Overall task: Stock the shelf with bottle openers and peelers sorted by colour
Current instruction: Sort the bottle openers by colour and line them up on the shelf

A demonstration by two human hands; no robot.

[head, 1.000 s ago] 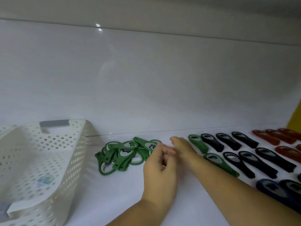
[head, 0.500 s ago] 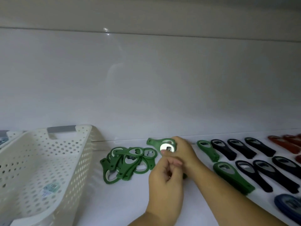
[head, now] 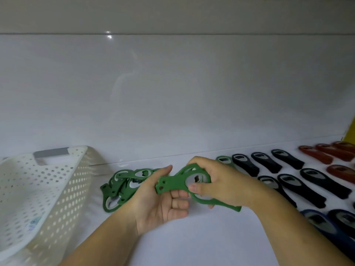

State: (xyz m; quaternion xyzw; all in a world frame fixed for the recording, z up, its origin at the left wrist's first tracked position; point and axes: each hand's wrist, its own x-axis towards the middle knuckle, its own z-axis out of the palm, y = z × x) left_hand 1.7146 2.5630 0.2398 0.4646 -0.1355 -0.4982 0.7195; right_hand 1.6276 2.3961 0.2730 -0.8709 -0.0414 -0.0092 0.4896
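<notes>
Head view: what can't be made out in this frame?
All in the head view:
Green openers held by the left hand and right hand: overlapping, fingers cover them; count unclear.
Green pile: tangled, partly behind the left hand.
Red openers: cut off by the right edge.
Basket: floor cut off by the left edge.

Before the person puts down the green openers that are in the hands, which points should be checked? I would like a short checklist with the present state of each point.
1. Grip: left hand and right hand both hold the flat green plastic bottle openers: ok.
2. Number held: at least two overlap; exact count: cannot tell.
3. Colour group: one green opener in the back row lies beside the black openers: ok.
4. Free place beside it: hidden by the right hand: cannot tell.
5. Loose pile of green openers beside the white perforated basket is unsorted: not ok.
</notes>
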